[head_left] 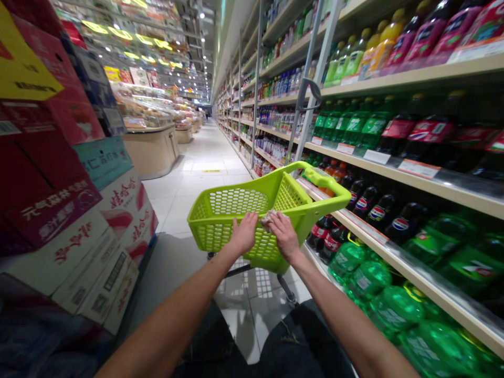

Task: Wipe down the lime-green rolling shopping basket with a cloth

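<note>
A lime-green plastic shopping cart (220, 231) stands in front of me, with honeycomb holes in its sides and a green handle at its right end. My left hand (244, 234) holds the near rim of its basket, fingers over the edge. Just to the right, my right hand (285, 234) is closed over a crumpled greyish cloth (268, 218) and presses it against the same rim. Part of the cloth is hidden under the fingers. No goods show inside the visible part of the basket.
Shelves of bottled drinks (366, 126) run along the right, with large green bottles (370, 281) at the bottom. A grey hook-shaped handle (309, 94) sticks out by a shelf post. Stacked drink cartons (79, 247) rise on the left. The tiled aisle (207, 157) leads away past display counters (151, 149).
</note>
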### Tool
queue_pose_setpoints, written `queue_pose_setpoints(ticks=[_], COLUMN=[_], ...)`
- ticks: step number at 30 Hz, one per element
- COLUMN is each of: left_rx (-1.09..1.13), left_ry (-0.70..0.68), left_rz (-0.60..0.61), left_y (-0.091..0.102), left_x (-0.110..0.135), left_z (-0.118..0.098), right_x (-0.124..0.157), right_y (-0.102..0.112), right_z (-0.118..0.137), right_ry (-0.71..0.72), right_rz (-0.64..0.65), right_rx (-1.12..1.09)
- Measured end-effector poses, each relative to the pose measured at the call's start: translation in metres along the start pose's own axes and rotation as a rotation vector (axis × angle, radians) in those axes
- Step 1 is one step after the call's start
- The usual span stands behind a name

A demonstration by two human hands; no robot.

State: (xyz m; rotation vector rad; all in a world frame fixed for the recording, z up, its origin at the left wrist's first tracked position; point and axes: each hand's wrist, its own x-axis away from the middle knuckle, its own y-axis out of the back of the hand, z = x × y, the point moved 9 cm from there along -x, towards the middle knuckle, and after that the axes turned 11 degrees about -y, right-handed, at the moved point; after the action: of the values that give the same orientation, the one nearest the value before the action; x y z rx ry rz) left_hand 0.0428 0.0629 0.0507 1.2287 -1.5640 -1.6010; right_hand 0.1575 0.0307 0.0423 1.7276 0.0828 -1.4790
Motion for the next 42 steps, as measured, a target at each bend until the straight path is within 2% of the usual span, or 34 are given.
queue_pose_setpoints(ticks=[4, 6, 10, 12, 14, 17, 19, 23, 25, 27, 29, 31, 33, 36, 38, 40, 42], left_rx=[-0.012, -0.012, -0.010, -0.003, 0.003, -0.003, 0.001, 0.013, 0.023, 0.027, 0.016, 0.006, 0.012, 0.036, 0.044, 0.047, 0.050], left_ry=[-0.014, -0.005, -0.044, -0.084, -0.090, -0.088, -0.085, -0.103, -0.124, -0.131, -0.134, -0.138, -0.132, -0.106, -0.092, -0.087, -0.090], left_rz=[0.001, 0.005, -0.032, -0.028, -0.008, -0.012, -0.016, -0.040, -0.034, -0.021, -0.020, -0.024, -0.024, -0.036, -0.041, -0.038, -0.030], left_y=[-0.002, -0.001, 0.005, 0.004, 0.001, 0.000, 0.001, 0.006, 0.005, 0.002, 0.000, 0.000, 0.000, 0.003, 0.005, 0.005, 0.005], left_x=[-0.002, -0.002, -0.007, -0.011, -0.012, -0.012, -0.012, -0.016, -0.018, -0.020, -0.020, -0.020, -0.021, -0.021, -0.021, -0.020, -0.020], left_z=[-0.006, -0.006, -0.024, -0.036, -0.042, -0.042, -0.041, -0.053, -0.062, -0.066, -0.066, -0.064, -0.063, -0.063, -0.065, -0.066, -0.067], right_x=[0.040, 0.046, 0.005, -0.010, -0.002, 0.031, 0.038, -0.001, -0.014, -0.005, 0.019, 0.037, 0.031, -0.009, -0.028, -0.026, -0.002], right_y=[-0.016, -0.010, 0.024, 0.031, 0.026, 0.013, 0.020, 0.059, 0.066, 0.059, 0.047, 0.043, 0.057, 0.100, 0.120, 0.119, 0.102], right_z=[0.006, 0.006, -0.015, -0.024, -0.024, -0.018, -0.019, -0.041, -0.049, -0.048, -0.039, -0.032, -0.035, -0.059, -0.078, -0.090, -0.091], right_ry=[0.067, 0.068, -0.024, -0.042, -0.003, 0.083, 0.072, -0.052, -0.064, -0.008, 0.075, 0.109, 0.076, -0.043, -0.110, -0.141, -0.148], right_rz=[0.114, 0.117, -0.013, -0.042, 0.004, 0.118, 0.120, -0.026, -0.051, -0.004, 0.074, 0.107, 0.049, -0.145, -0.232, -0.224, -0.154], right_rx=[-0.008, -0.042, -0.059, -0.008, 0.039, 0.041, 0.007, -0.023, 0.026, 0.065, 0.056, 0.021, -0.008, -0.001, 0.038, 0.067, 0.074])
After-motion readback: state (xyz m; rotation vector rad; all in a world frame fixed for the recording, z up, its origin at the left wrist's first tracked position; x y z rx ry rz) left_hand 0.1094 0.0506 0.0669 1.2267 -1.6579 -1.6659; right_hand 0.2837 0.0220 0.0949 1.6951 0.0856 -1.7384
